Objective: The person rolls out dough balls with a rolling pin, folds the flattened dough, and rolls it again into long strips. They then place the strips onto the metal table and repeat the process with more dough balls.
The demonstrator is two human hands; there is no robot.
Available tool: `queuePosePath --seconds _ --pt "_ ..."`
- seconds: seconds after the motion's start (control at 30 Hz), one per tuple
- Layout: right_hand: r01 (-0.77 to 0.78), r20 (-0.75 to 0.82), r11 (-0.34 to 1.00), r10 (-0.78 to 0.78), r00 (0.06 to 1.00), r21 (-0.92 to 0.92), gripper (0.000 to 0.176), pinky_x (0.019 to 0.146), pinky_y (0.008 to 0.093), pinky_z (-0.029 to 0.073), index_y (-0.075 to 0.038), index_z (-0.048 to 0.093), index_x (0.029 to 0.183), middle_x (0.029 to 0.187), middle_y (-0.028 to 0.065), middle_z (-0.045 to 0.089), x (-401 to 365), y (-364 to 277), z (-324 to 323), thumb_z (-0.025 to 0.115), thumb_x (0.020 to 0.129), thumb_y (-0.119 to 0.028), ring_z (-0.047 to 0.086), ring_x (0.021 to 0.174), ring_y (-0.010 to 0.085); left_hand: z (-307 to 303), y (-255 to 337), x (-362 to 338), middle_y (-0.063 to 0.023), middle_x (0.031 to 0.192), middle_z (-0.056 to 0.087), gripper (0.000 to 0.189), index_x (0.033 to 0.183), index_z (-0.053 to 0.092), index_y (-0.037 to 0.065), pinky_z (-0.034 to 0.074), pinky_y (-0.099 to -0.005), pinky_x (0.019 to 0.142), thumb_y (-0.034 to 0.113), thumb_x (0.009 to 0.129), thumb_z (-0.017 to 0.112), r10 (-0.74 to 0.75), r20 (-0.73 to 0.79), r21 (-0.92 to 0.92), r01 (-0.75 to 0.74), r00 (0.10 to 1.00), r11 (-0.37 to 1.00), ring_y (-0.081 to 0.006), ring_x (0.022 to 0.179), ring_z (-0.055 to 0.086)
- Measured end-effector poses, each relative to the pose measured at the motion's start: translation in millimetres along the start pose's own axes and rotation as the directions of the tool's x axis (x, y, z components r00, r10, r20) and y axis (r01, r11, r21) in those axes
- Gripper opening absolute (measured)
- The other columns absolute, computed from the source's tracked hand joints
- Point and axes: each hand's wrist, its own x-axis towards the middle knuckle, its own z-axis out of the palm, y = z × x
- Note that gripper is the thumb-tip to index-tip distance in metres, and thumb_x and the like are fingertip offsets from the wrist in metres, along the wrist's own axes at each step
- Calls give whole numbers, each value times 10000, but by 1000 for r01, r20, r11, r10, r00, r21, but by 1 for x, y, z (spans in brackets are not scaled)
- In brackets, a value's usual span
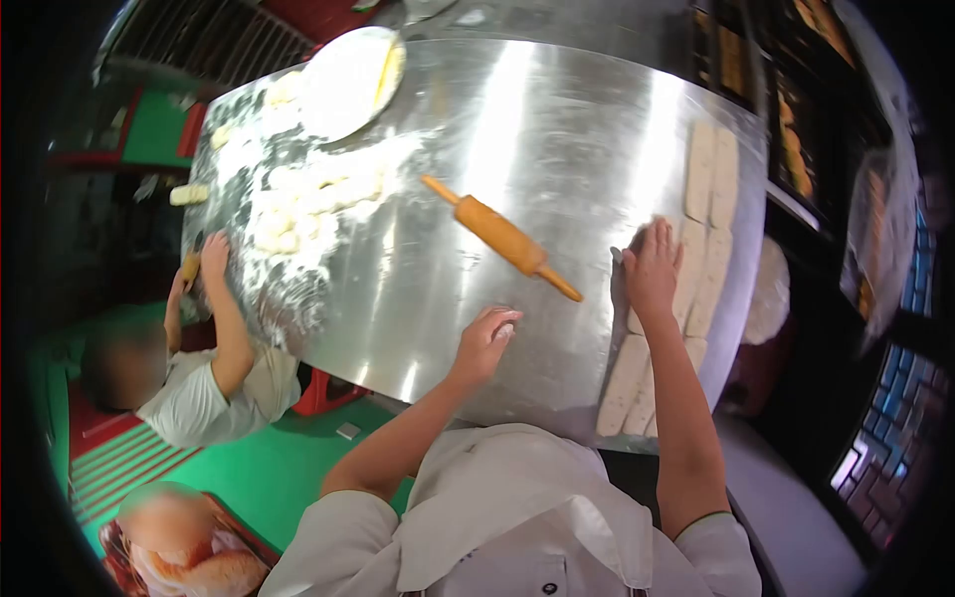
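My right hand (652,267) lies flat, fingers stretched out, at the left edge of the long pale dough strips (693,261). The strips are speckled and lie in side-by-side rows along the right of the steel table (557,368). Over the front part of the table, my left hand (484,345) is curled closed. A small whitish bit shows at its fingers; I cannot make out what it is. A wooden rolling pin (500,235) rests diagonally on the steel between and beyond my hands, touched by neither.
A white round basin (343,85) stands at the far left, near floured dough pieces (298,209). At the left edge a co-worker (224,383) has both hands near a wooden-handled tool (189,267). Racks of trays (794,139) stand at the right.
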Motion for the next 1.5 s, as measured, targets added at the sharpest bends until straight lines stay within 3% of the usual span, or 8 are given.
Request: queuePosePath --seconds 0.17,0.43,0.5,0.77,0.83,1.1,1.4,1.5 --pt "151 92 899 -205 974 410 539 859 432 511 -7 498 1302 1195 182 603 -34 -103 -6 734 841 -158 591 1078 358 -90 -49 4 -140 1110 631 258 1131 645 33 506 -341 860 16 880 587 -29 -238 102 55 971 993 -280 949 642" --pt "-170 568 965 28 823 198 406 788 493 531 32 604 1099 860 263 686 -57 -123 11 620 899 -321 674 863 428 -276 -74 55 -122 1047 570 409 1231 601 18 480 -362 868 37 829 677 174 -664 378 126 727 917 -250 923 598" --pt "-338 679 928 149 719 154 376 791 487 533 47 646 1003 892 264 689 -64 -120 16 629 886 -311 676 880 421 -312 -115 76 -143 1051 571 482 1241 566 11 471 -385 890 48 790 732 573 -611 664 -40 546 746 -309 974 581" --pt "-378 671 919 210 711 114 308 612 397 534 53 644 934 735 178 680 -61 -124 30 648 902 -253 678 658 291 -296 -95 95 -204 1214 580 565 1229 474 41 490 -489 876 219 789 781 -45 -631 314 309 774 898 -425 1067 585" --pt "-401 677 901 192 710 166 266 475 333 522 56 632 876 609 124 658 -55 -135 23 647 921 -206 658 501 201 -275 -90 66 -183 1185 580 540 1250 499 69 504 -490 841 231 809 765 49 -355 473 134 934 871 -416 1016 606" --pt "-449 707 890 270 654 76 273 563 368 534 21 655 954 666 120 679 -53 -134 26 664 900 -246 689 571 233 -301 -115 17 -140 1178 532 508 1202 573 50 520 -449 821 271 794 779 178 -378 599 93 909 795 -359 998 612" --pt "-497 692 867 339 637 33 298 651 378 549 6 666 1008 722 120 700 -54 -140 24 659 906 -274 712 649 238 -231 -104 17 -100 1074 551 443 1141 594 115 530 -423 739 221 756 787 308 -30 613 -227 951 757 -323 891 618" --pt "-390 660 915 227 717 109 244 484 324 538 45 619 905 601 120 654 -56 -131 33 649 917 -197 667 515 195 -260 -115 43 -111 1076 549 467 1165 594 116 526 -435 761 207 753 794 268 -285 647 -22 920 762 -332 914 620"
